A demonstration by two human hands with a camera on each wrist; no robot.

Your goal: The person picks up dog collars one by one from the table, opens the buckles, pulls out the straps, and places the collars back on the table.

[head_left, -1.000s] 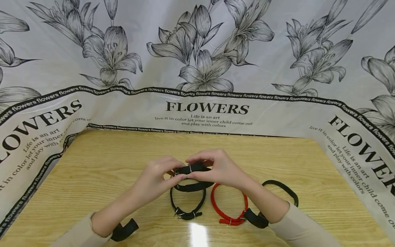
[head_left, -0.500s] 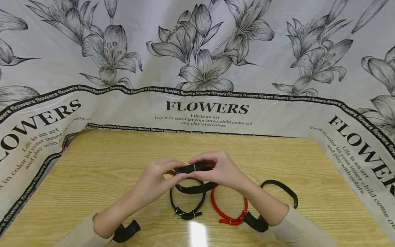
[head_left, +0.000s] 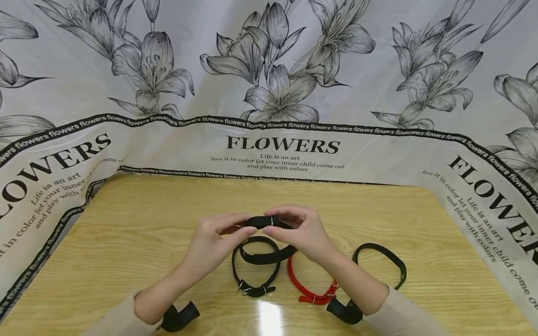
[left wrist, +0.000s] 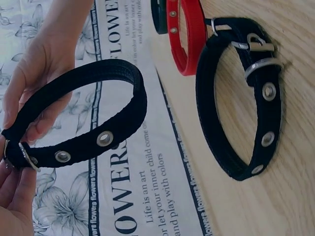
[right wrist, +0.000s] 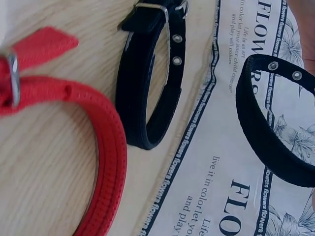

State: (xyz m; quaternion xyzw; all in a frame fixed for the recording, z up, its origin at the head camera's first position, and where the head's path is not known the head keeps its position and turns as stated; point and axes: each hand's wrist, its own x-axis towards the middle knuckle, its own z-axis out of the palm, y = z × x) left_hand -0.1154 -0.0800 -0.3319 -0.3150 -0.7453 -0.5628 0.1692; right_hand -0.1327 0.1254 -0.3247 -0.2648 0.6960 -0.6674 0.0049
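Note:
My left hand (head_left: pixel 214 235) and right hand (head_left: pixel 300 231) pinch the upper side of a black collar (head_left: pixel 269 257) above the table. A thin metal loop (head_left: pixel 272 220) sits across its strap, beside the right fingertips. In the left wrist view, the held collar (left wrist: pixel 123 120) forms a closed ring with metal eyelets; the left hand (left wrist: pixel 17 201) and right hand (left wrist: pixel 51 73) grip its loop end. Below lies another black buckled collar (head_left: pixel 257 292). A red collar (head_left: pixel 313 297) rests to its right, partly behind the right forearm. The right wrist view shows the held collar (right wrist: pixel 266 132) from the side.
A further black collar (head_left: pixel 395 254) lies at the right, partly behind the right forearm. Black straps (head_left: pixel 180 317) on the wrists show under both forearms. A wooden table (head_left: pixel 138 210) carries everything, with a flower-printed cloth (head_left: pixel 286 107) around its back and sides.
Both hands have risen slightly with the held collar. The right hand has shifted right, and the metal loop now sits farther right. The thumbs, close together before, are now apart.

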